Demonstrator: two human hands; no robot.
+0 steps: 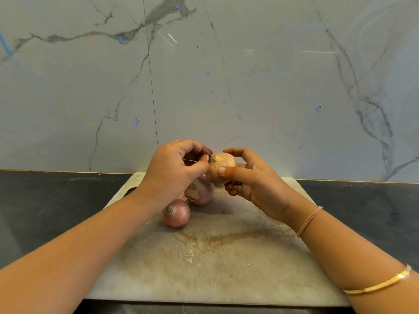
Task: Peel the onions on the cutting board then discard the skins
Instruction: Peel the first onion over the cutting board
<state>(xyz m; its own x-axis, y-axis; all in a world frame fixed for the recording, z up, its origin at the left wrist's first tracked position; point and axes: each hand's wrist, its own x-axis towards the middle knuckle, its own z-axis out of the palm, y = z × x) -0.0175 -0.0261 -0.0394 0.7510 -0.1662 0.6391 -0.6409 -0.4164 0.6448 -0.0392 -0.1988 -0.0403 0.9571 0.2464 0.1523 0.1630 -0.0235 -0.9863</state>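
We've got our left hand (172, 168) above the near onion (176, 213) and far onion (200, 192), touching at eleven o'clock on the cutting board (215, 257), its grip pinching the raised onion (223, 165) at that onion's nine o'clock, while our right hand (247, 184) has its grip clamped round it from three o'clock.

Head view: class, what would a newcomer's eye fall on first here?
First, the pale onion held above the cutting board: the right hand grips it while the left hand pinches at its tip with its fingers. Next, the near pink onion and the far pink onion lie side by side on the board. Behind stands a grey-veined marble wall.
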